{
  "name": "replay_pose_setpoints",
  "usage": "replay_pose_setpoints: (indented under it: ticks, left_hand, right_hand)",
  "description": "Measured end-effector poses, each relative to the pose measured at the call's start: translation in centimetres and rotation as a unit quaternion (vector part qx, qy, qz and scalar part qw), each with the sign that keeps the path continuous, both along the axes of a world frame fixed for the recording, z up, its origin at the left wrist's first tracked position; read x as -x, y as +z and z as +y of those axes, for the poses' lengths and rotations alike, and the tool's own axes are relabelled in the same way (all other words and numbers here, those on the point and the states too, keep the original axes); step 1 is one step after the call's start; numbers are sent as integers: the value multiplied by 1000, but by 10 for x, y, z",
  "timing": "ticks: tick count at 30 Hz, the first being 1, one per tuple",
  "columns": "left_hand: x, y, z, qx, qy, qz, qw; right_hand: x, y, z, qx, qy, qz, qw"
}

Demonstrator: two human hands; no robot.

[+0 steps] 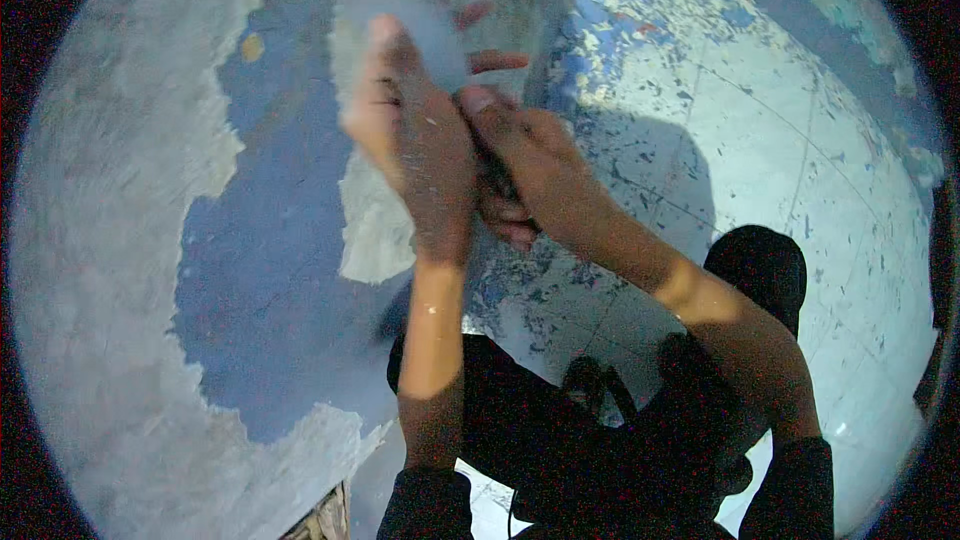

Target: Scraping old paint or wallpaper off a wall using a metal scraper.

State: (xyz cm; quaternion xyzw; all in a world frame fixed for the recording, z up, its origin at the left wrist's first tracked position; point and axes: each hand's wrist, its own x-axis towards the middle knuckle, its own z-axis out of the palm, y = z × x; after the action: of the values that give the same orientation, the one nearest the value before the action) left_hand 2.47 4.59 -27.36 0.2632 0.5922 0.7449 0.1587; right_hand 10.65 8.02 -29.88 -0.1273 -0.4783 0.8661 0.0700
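Note:
Motion blur softens both hands, which are close together at the upper middle, against a wall with peeling paint. My right hand is closed around a dark handle of what looks like a scraper. A pale bluish blurred patch, probably its blade, lies beyond the handle. My left hand grips the tool from the left, its thumb up and its fingertips showing at the blade's right. Most of the handle is hidden by my hands. Blue paint remains on the wall beside bare grey plaster.
Paint flakes are scattered thickly over the pale tiled floor at the right. My dark-clad knee is below my right forearm. A broken wooden edge shows at the bottom left. More flaking wall curves along the upper right.

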Motion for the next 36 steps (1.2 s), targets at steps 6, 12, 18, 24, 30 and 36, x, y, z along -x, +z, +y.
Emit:
replay_pose_setpoints:
  ticks: [6, 12, 18, 24, 30, 36]
  left_hand:
    - [-10, -9, -33, 138, 128, 316, 930]
    - [-18, 46, -91, 378, 58, 675, 631]
    - [-46, -46, -179, 439, 131, 591, 664]
    - [-81, -134, -194, 302, 66, 326, 893]
    - [-62, -126, -150, 67, -69, 67, 993]
    - [-64, -62, -124, -40, -86, -91, 991]
  right_hand:
    - [-8, 6, 31, 234, -147, -36, 960]
    - [-61, 43, 89, 262, -198, 127, 936]
    - [-115, 27, 100, -156, -176, -41, 971]
    - [-153, -56, 64, -296, -73, -231, 924]
    - [-114, -38, -16, -291, 108, -189, 931]
    - [-86, -41, -58, -156, 101, -109, 977]
